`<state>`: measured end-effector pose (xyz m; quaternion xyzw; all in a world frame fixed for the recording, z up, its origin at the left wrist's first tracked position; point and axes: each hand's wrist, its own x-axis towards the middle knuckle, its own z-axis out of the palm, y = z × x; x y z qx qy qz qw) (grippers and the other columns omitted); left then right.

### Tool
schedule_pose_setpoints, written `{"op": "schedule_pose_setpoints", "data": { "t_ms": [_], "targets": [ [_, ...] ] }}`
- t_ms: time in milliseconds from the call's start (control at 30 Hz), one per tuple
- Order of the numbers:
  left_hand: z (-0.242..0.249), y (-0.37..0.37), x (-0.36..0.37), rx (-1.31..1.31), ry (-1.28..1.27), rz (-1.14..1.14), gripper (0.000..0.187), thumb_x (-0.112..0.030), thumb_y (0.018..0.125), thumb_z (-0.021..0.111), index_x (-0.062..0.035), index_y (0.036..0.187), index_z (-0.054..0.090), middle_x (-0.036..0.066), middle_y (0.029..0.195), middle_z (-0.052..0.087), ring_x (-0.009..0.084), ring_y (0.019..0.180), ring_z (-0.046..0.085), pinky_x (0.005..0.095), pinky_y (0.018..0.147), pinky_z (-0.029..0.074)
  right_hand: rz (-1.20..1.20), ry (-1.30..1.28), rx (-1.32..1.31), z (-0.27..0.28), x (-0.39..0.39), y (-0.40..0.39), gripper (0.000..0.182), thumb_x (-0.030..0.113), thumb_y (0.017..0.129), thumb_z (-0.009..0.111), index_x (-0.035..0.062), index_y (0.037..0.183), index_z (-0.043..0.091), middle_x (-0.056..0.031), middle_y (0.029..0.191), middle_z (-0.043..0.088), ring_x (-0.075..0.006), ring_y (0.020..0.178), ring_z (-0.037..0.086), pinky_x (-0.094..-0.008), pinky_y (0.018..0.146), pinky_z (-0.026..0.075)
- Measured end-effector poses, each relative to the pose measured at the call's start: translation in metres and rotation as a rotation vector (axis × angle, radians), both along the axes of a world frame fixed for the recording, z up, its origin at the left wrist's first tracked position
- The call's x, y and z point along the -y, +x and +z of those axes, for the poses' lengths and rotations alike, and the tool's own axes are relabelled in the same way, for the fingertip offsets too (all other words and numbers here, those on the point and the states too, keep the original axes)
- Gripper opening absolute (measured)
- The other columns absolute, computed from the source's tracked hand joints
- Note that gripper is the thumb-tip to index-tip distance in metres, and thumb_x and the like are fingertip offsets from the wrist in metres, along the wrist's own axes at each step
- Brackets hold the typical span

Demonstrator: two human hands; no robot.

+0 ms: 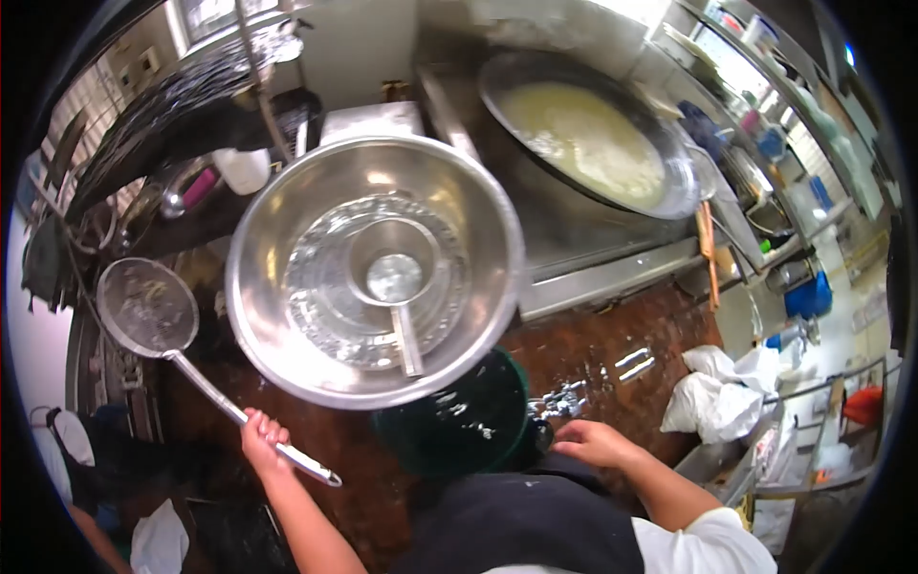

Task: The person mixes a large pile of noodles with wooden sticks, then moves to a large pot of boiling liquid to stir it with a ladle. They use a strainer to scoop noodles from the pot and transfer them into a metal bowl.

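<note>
My left hand [268,442] is closed round the handle of a long-handled mesh skimmer [148,308], whose round head is out to the left with some pale bits on the mesh. In front of me is a wide steel bowl [258,287] holding clear water. A steel dipper [409,349] with a straight handle sits in that bowl. Low at my right side, my right hand [598,445] holds nothing, its fingers apart. Close to its fingertips is a small dark round object [540,436] that I cannot name.
A large wok [497,91] of pale, foamy liquid sits on the steel stove at the back right. Below the bowl stands a dark green tub [454,421]. White sacks [717,392] lie on the right by shelving. Another person's arm [96,540] shows at lower left. The brown floor [612,335] looks wet.
</note>
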<state>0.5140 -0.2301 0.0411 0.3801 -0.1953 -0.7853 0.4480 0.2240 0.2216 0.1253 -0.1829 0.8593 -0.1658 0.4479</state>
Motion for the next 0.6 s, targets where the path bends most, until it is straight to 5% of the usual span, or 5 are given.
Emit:
{"op": "schedule_pose_setpoints", "data": {
  "t_ms": [200, 333, 467, 533, 600],
  "targets": [
    [0.08, -0.102, -0.168, -0.134, -0.24, -0.193, 0.013, -0.01, 0.089, 0.057, -0.0137, 0.094, 0.046, -0.005, 0.06, 0.041, 0.0058, 0.048, 0.044, 0.0241, 0.045, 0.043, 0.262, -0.496, 0.357, -0.002, 0.005, -0.059, 0.044, 0.038, 0.09, 0.061, 0.0055, 0.118, 0.058, -0.0104, 0.1, 0.066, -0.0161, 0.09, 0.061, -0.0307, 0.079, 0.049],
    [0.094, -0.197, -0.276, -0.083, -0.337, -0.436, 0.019, -0.005, 0.085, 0.063, -0.011, 0.093, 0.046, 0.002, 0.069, 0.051, 0.0218, 0.068, 0.061, 0.0395, 0.066, 0.056, 0.464, -0.65, 0.404, 0.016, 0.012, -0.096, 0.049, 0.047, 0.092, 0.054, 0.0046, 0.115, 0.058, -0.0098, 0.093, 0.064, -0.0202, 0.086, 0.061, -0.0347, 0.076, 0.048],
    [0.099, -0.293, -0.349, -0.02, -0.517, -0.724, 0.023, 0.005, 0.076, 0.065, -0.0067, 0.092, 0.053, 0.023, 0.114, 0.059, 0.0297, 0.113, 0.055, 0.0445, 0.1, 0.041, 0.283, -0.503, 0.864, 0.04, -0.01, -0.136, 0.033, 0.038, 0.089, 0.059, 0.0084, 0.103, 0.055, -0.0018, 0.08, 0.057, -0.0108, 0.077, 0.054, -0.0268, 0.068, 0.045],
    [0.099, -0.322, -0.364, 0.011, -0.661, -0.848, 0.028, 0.002, 0.075, 0.067, -0.0046, 0.1, 0.055, 0.026, 0.129, 0.051, 0.0314, 0.123, 0.048, 0.0433, 0.103, 0.037, 0.287, -0.583, 0.73, 0.041, -0.033, -0.156, 0.026, 0.028, 0.086, 0.064, 0.008, 0.101, 0.057, -0.0001, 0.08, 0.056, -0.0097, 0.075, 0.054, -0.0262, 0.067, 0.046],
    [0.113, -0.34, -0.36, 0.131, -0.865, -1.06, 0.059, -0.011, 0.076, 0.072, -0.0041, 0.129, 0.047, 0.017, 0.136, 0.048, 0.0265, 0.126, 0.046, 0.0403, 0.104, 0.035, 0.191, -0.813, 0.442, 0.039, -0.059, -0.165, 0.019, 0.019, 0.086, 0.065, 0.0067, 0.099, 0.059, 0.0019, 0.086, 0.059, -0.0073, 0.08, 0.053, -0.0245, 0.071, 0.046]
  ]
}}
